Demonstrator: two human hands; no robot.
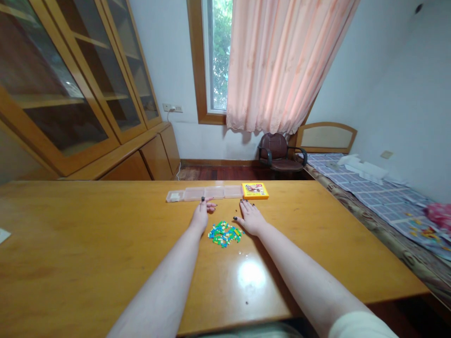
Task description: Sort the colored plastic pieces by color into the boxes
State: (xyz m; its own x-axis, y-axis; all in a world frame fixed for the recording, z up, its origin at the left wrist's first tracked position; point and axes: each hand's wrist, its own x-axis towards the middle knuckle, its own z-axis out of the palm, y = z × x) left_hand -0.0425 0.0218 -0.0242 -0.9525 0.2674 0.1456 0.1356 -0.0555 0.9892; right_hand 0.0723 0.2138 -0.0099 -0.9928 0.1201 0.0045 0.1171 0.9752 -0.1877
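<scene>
A small heap of tiny coloured building bricks [224, 233], green, blue, yellow and white, lies on the wooden table [88, 244] between my two hands. My left hand [201, 213] rests on the table just left of the heap, fingers stretched forward, holding nothing. My right hand [251, 217] lies flat to the right of the heap, fingers spread, also holding nothing. Just beyond my fingertips stands a row of clear plastic compartment boxes [205, 193], with a yellow box [255, 190] at its right end.
A glass-fronted wooden cabinet [70, 94] runs along the left wall. Behind the table are a brown office chair [280, 152], a window with a pink curtain [282, 65], and a bed [387, 197] along the right side. A white scrap [3, 234] lies at the table's left edge.
</scene>
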